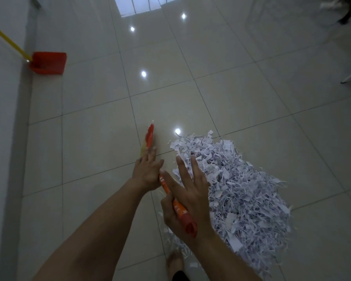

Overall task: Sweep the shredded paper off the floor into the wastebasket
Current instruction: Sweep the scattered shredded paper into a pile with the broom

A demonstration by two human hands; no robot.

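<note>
A big heap of white shredded paper (241, 189) lies on the tiled floor at the right. I hold an orange broom handle (178, 205) that runs from a red end cap near my wrist down to the red and yellow broom head (149, 136) on the floor left of the heap. My right hand (190, 191) grips the handle's upper end with thumb and lower fingers, while two fingers stick out straight. My left hand (148, 171) lies on the handle lower down, fingers straight along it. No wastebasket is in view.
A red dustpan (49, 62) with a yellow handle (8, 40) stands against the white wall at the far left. My bare foot (174, 262) is at the bottom, amid stray shreds. Furniture legs show at the far right edge.
</note>
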